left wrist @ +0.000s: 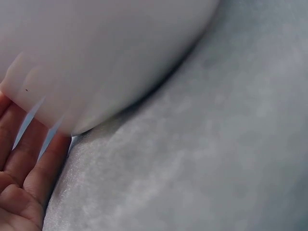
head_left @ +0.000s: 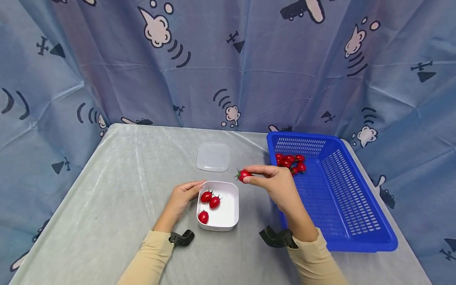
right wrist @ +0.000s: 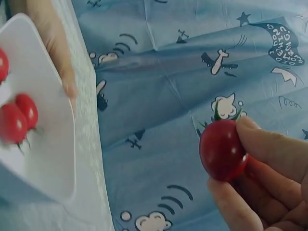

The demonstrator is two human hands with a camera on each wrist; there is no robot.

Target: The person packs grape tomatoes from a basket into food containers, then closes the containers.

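In the head view my right hand (head_left: 276, 184) pinches a cherry tomato (head_left: 244, 175) between thumb and fingers, above the table and right of a white square box (head_left: 228, 223). The tomato (right wrist: 222, 150) shows its green stem end up close in the right wrist view. Inside the box lie three cherry tomatoes (head_left: 214, 202), gathered toward its left side. My left hand (head_left: 183, 196) rests against the box's upper left side. Its fingers (left wrist: 33, 149) look straight along the outer wall in the left wrist view; the thumb's hold is not clear.
A blue plastic basket (head_left: 338, 241) stands at the right, with several cherry tomatoes (head_left: 301, 167) in its far left corner. Behind the box a clear lid (head_left: 213, 157) lies flat on the cloth-covered table (head_left: 117, 190). A blue patterned curtain (head_left: 203, 79) hangs behind.
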